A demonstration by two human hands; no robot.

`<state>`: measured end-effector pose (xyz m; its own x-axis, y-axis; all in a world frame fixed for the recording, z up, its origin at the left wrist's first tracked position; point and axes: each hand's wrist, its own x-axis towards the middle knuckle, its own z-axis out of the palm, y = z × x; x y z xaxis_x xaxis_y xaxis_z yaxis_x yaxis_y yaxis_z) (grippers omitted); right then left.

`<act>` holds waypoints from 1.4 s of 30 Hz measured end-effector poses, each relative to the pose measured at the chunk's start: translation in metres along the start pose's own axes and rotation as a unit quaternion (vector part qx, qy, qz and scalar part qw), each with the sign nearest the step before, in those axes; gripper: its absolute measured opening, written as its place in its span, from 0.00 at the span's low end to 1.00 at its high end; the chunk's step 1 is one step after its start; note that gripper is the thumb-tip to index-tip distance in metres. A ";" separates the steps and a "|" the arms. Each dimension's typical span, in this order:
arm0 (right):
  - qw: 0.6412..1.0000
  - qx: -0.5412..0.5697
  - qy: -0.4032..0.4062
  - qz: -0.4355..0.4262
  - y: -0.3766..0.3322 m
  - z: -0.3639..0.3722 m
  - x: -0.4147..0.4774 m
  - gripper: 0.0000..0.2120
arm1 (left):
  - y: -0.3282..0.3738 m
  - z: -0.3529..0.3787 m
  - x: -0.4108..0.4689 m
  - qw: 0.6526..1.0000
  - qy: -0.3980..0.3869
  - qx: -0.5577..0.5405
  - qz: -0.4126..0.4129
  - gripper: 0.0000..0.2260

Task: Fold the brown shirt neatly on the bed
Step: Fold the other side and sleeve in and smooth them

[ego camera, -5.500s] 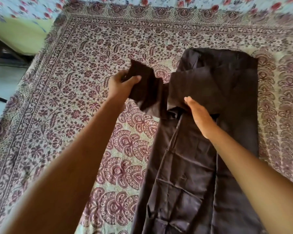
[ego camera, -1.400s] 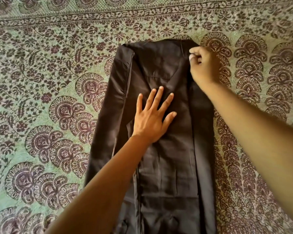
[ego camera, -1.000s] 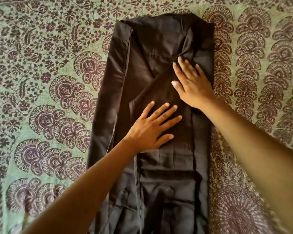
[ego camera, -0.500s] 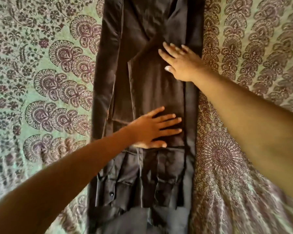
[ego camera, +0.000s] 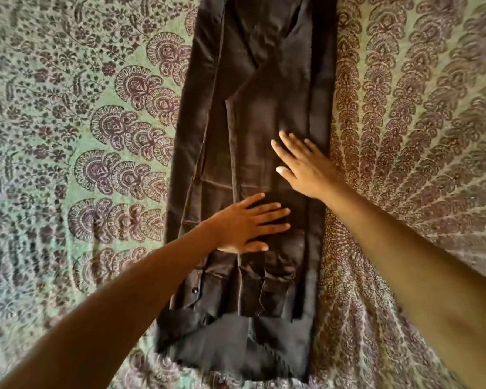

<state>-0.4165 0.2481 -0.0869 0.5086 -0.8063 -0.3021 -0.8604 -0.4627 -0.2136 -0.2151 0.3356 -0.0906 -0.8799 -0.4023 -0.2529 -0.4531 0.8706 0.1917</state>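
The brown shirt [ego camera: 253,113] lies on the bed as a long narrow strip, both sides and sleeves folded inward; its collar end runs out of the top of the view. The hem end near me is rumpled, with a button showing on the left. My left hand [ego camera: 247,224] rests flat on the shirt's lower middle, fingers spread and pointing right. My right hand [ego camera: 303,167] lies flat just above it on the right half of the strip, fingers pointing up-left. Neither hand holds any cloth.
The bedspread [ego camera: 96,141], green with maroon paisley and floral print, covers everything around the shirt on both sides. No other objects or bed edges are in view.
Both flat hands have slid down the folded shirt toward the hem. Earlier the left sleeve was folded in and my right hand let go of the collar area.
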 end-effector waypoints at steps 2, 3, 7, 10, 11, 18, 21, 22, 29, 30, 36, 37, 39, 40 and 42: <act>0.999 -0.003 -0.033 0.021 0.001 -0.001 -0.002 0.28 | 0.021 0.009 -0.009 1.000 0.006 0.000 0.001 0.25; 0.999 -0.005 -0.041 0.025 0.000 -0.003 0.001 0.28 | 0.034 0.016 -0.015 1.000 0.005 -0.006 0.005 0.25; 0.996 -0.025 -0.076 0.048 -0.008 -0.014 0.005 0.28 | 0.088 0.031 -0.044 0.998 -0.021 -0.005 0.058 0.25; 0.995 -0.038 -0.069 0.064 -0.015 -0.016 0.002 0.29 | 0.103 0.028 -0.056 0.996 -0.019 -0.001 0.088 0.24; 0.996 -0.033 -0.051 0.063 -0.018 -0.014 -0.002 0.29 | 0.103 0.024 -0.057 0.997 -0.006 -0.004 0.073 0.24; 0.999 0.025 0.007 0.038 -0.033 0.014 -0.061 0.29 | 0.080 0.015 -0.052 0.993 0.001 -0.013 -0.115 0.25; 0.998 0.019 -0.029 0.052 -0.029 0.019 -0.067 0.30 | 0.094 0.024 -0.059 0.996 0.002 0.003 -0.087 0.24; 0.998 0.015 -0.043 0.052 -0.028 0.017 -0.065 0.30 | 0.101 0.027 -0.062 0.998 0.006 0.008 -0.068 0.24; 0.995 0.021 -0.075 0.065 -0.031 0.009 -0.062 0.30 | 0.112 0.023 -0.073 0.996 0.013 0.029 0.087 0.21; 0.996 0.031 -0.058 0.063 -0.031 0.008 -0.061 0.29 | 0.108 0.016 -0.071 0.997 0.039 0.010 0.069 0.20; 0.975 0.186 0.109 0.061 -0.018 -0.005 -0.050 0.21 | 0.033 -0.043 -0.037 0.928 0.215 -0.193 -0.235 0.20; 0.966 0.208 0.135 0.070 -0.013 -0.010 -0.045 0.19 | 0.016 -0.052 -0.027 0.914 0.222 -0.199 -0.276 0.19; 0.953 0.232 0.172 0.094 0.000 -0.022 -0.028 0.17 | -0.017 -0.066 -0.006 0.887 0.237 -0.202 -0.340 0.17; 0.947 0.240 0.185 0.106 0.007 -0.029 -0.018 0.17 | -0.033 -0.073 0.005 0.876 0.243 -0.204 -0.364 0.16; 0.932 0.265 0.215 0.123 0.023 -0.046 0.005 0.16 | -0.065 -0.085 0.029 0.857 0.254 -0.211 -0.396 0.14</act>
<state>-0.4347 0.2161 -0.0504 0.1408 -0.9897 -0.0270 -0.7541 -0.0895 -0.6506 -0.2228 0.2430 -0.0301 -0.1736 -0.9841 -0.0371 -0.8536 0.1316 0.5040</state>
